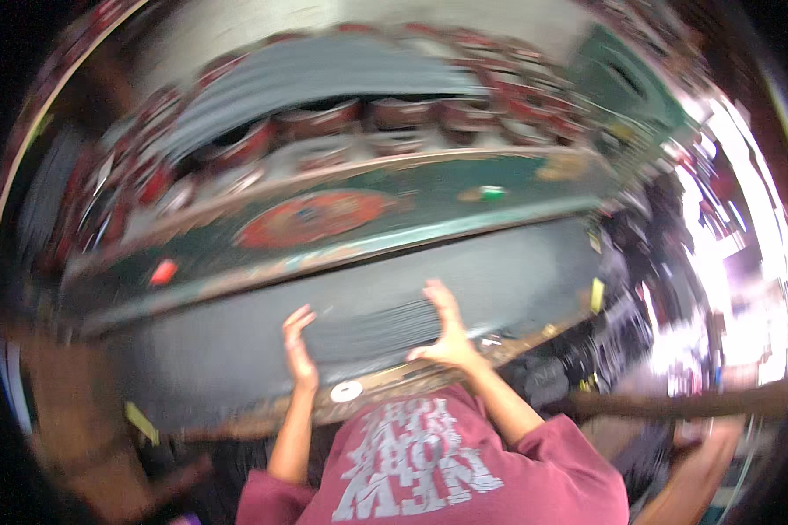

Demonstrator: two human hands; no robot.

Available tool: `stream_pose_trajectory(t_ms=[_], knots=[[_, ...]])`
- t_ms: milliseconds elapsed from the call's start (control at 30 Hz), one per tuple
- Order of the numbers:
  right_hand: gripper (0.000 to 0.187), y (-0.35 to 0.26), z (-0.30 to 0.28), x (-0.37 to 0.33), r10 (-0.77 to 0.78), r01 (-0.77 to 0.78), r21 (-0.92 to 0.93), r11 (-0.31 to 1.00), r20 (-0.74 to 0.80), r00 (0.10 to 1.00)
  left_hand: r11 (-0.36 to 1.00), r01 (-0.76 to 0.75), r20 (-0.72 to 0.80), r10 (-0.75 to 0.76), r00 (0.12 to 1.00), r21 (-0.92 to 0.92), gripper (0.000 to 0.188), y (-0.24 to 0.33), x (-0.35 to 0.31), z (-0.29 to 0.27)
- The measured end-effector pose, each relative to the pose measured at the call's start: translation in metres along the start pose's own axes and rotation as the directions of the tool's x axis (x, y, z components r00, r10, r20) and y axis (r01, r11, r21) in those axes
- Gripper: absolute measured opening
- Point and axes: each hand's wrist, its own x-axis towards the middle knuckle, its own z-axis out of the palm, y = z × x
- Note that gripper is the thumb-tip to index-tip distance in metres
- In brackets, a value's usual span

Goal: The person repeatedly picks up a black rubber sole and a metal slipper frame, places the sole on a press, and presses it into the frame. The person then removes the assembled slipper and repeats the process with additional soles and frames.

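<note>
Where one stack (375,330) lies, two hands (299,353) (453,339) flank it.

Strong light past right end of counter (525,262): white glare, small things there washed out. Left end of counter darker, dim and brownish. Soft pale shine on grey top, more toward right end. Thin dark shadow along far edge. Whole view smeary: red-brown round things (324,121) beyond far edge streaked, left hand (299,353) and right hand (451,344) a bit fuzzy, shirt (534,481) too. Straight lines bend near rim; black all round.
</note>
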Motion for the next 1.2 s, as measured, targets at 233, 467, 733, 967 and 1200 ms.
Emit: stream_pose_trajectory(t_ms=[233, 467, 733, 967, 1200], knots=[[0.133, -0.019, 0.001, 0.008, -0.108, 0.109, -0.045, 0.993, 0.023, 0.994, 0.994, -0.104, 0.357, 0.091, 0.93, 0.02, 0.086, 0.038, 0.013, -0.018], [0.112, -0.016, -0.003, 0.002, -0.031, 0.031, -0.01, 0.999, 0.016, 0.999, 0.815, -0.248, 0.58, -0.129, 0.804, 0.525, 0.111, 0.071, 0.011, -0.032], [0.1, -0.068, -0.025, 0.007, -0.172, 0.167, -0.101, 0.981, -0.047, 0.984, 0.822, -0.456, 0.665, 0.131, 0.735, 0.343, 0.098, 0.107, 0.029, -0.057], [0.114, -0.028, -0.013, 0.011, -0.146, 0.157, -0.064, 0.986, 0.148, 0.978, 0.829, -0.395, 0.663, 0.039, 0.748, 0.397, 0.091, 0.094, 0.007, -0.049], [0.098, -0.011, -0.002, 0.015, -0.295, 0.307, -0.094, 0.947, 0.121, 0.948, 0.664, -0.458, 0.598, 0.02, 0.801, 0.591, 0.11, 0.104, -0.012, 0.0]])
